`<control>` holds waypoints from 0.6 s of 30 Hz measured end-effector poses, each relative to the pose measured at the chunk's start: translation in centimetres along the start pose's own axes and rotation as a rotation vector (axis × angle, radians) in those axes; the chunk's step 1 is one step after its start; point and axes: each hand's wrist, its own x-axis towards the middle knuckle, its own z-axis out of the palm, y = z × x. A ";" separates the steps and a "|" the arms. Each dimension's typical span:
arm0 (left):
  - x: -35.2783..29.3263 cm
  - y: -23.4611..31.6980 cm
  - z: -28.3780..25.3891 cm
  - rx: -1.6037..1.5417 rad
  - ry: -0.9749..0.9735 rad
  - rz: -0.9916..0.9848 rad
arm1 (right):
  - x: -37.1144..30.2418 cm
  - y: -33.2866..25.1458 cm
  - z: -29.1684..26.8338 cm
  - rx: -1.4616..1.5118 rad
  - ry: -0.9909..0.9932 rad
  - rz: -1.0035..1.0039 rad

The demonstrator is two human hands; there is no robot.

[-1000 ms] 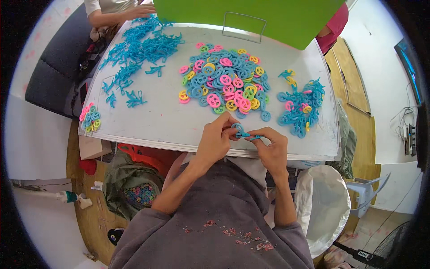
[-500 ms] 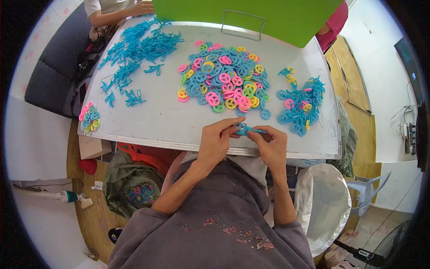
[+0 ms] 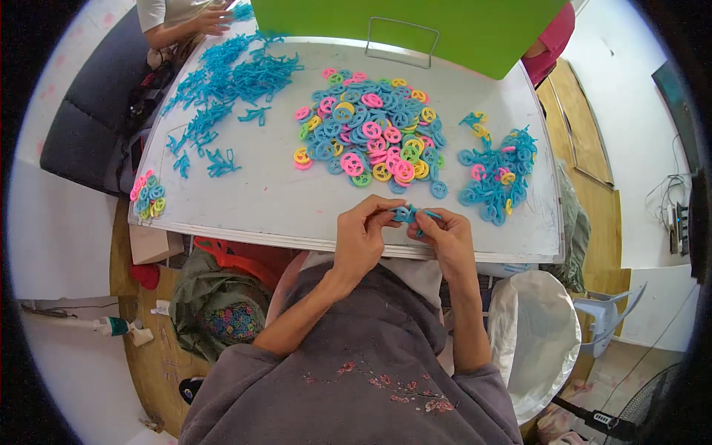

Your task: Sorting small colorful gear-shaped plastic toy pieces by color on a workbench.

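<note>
Fingertips of the left hand (image 3: 360,236) pinch one end of a small blue plastic piece (image 3: 405,213), while the thumb and fingers of the right hand (image 3: 451,243) grip its other end, so the piece lies between the two hands, just above the near edge of the white table (image 3: 289,204). How its parts fit together is too small for me to tell. Straight beyond the fingers spreads a heap of spoked rings (image 3: 374,126) in blue, pink, yellow and green, one blue ring near the fingertips at its close edge. Farther off, up and to the left of the fingers, lies a tangle of blue branched pieces (image 3: 248,78), with a co-worker's hand (image 3: 213,20) raised near its far end. Well to the left of the fingers, by the table's corner, sits a small cluster of coloured rings (image 3: 148,194). On the right-hand side of the fingers is a pile of blue pieces with rings among them (image 3: 500,178). Past everything, a green panel (image 3: 400,30) stands across the far side. Below and right of the fingers, a whitish sack (image 3: 538,341) gapes beside the table.
</note>
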 end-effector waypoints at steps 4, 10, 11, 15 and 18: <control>0.1 0.7 0.0 0.070 -0.023 -0.010 | 0.0 0.0 0.3 0.046 0.016 0.011; 0.1 0.8 0.1 0.034 0.002 -0.015 | -0.6 0.7 2.2 -0.244 0.264 -0.233; 0.2 0.9 0.0 0.015 -0.002 -0.038 | -0.6 0.7 2.4 -0.280 0.286 -0.276; -0.1 0.6 -0.5 0.025 -0.010 -0.108 | -0.3 0.6 1.5 -0.425 0.192 -0.386; -0.4 0.6 0.0 0.222 0.113 0.174 | -0.6 0.2 2.0 -0.442 0.201 -0.400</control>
